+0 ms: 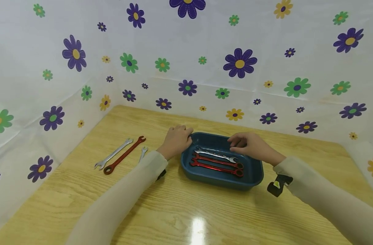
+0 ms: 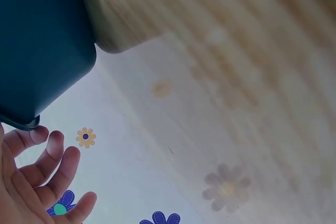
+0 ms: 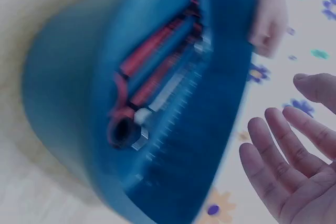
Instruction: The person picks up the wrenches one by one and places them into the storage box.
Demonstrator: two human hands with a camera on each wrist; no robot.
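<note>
A blue rectangular tray [image 1: 223, 184] sits on the table with three wrenches lying side by side in it: a silver wrench [image 1: 215, 155], a red wrench [image 1: 217, 160] and another red wrench [image 1: 215, 167] nearest the front. At the tray's back left corner is my left hand [image 1: 176, 141], touching the rim with loosely bent fingers; its thumb is hidden in the left wrist view. Over the back right part of the tray hovers my right hand [image 1: 250, 147], its fingers relaxed and spread in the right wrist view [image 3: 294, 166], holding nothing.
Left of the tray, a silver wrench [image 1: 114, 153], a dark red wrench [image 1: 125, 154] and a small silver wrench [image 1: 143, 153] lie on the wooden table [image 1: 162, 211]. My left sleeve partly covers the small one. Flower-patterned white sheeting [image 1: 174, 41] stands behind and at the sides.
</note>
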